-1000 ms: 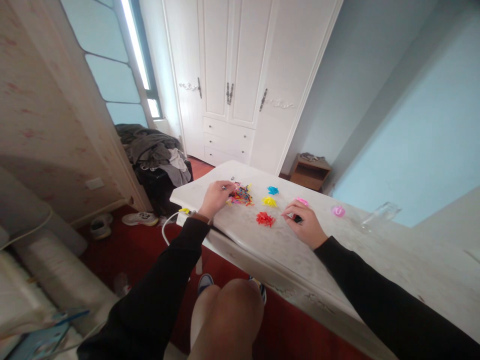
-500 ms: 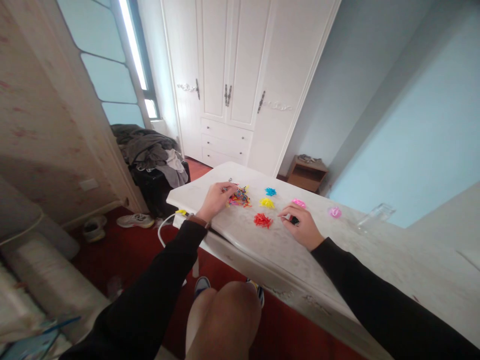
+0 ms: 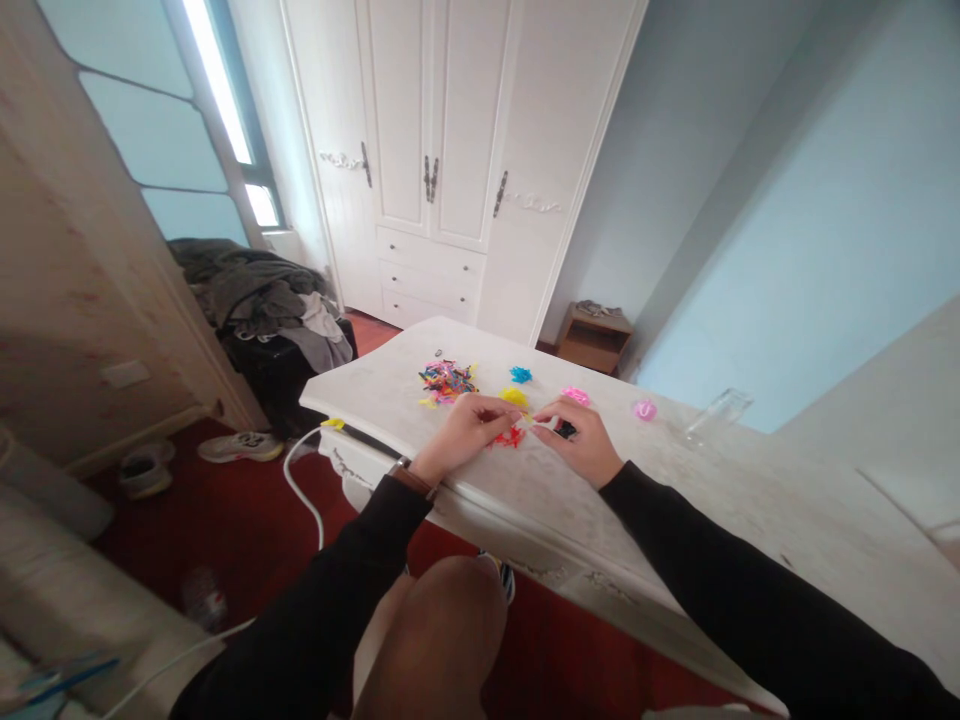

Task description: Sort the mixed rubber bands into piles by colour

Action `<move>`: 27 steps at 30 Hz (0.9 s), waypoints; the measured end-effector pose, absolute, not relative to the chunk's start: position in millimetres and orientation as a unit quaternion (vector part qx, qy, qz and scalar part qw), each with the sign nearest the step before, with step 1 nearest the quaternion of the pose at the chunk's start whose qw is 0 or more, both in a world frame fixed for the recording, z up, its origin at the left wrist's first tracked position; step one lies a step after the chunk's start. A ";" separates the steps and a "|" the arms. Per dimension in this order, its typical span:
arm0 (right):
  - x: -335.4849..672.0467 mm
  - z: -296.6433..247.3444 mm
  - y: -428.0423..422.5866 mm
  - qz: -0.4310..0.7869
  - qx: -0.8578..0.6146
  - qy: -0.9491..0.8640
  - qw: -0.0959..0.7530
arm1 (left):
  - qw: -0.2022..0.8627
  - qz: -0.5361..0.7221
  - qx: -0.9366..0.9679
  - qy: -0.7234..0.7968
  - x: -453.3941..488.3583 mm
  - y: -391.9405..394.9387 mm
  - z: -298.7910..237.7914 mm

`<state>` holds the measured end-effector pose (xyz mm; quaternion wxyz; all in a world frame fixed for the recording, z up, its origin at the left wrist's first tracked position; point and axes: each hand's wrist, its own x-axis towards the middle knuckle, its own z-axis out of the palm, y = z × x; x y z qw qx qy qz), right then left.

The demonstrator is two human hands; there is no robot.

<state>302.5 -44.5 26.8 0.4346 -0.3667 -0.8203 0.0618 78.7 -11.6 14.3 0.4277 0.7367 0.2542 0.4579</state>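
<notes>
Left hand: beside red pile; cannot tell if fingers grip
Right hand: fingers pinch small pale piece
Mixed pile: worktop, far left
Blue pile: beyond yellow pile
Pink pile: just beyond right hand

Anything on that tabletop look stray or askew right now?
One small dark piece lies alone just beyond the mixed-colour pile, so it looks like a stray. The clear container appears to lean, though the slanted view may cause that; I can't tell. I see no obvious spill.
</notes>
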 end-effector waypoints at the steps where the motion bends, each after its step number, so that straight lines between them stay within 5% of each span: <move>1: 302.0 27.5 -44.9 0.062 -0.366 -0.820 0.435 | 0.428 0.452 0.740 0.253 78.5 -12.3 14.5; 27: 295.9 34.4 -51.2 0.046 -0.358 -0.820 0.445 | 0.453 0.457 0.713 0.279 76.6 -13.0 19.3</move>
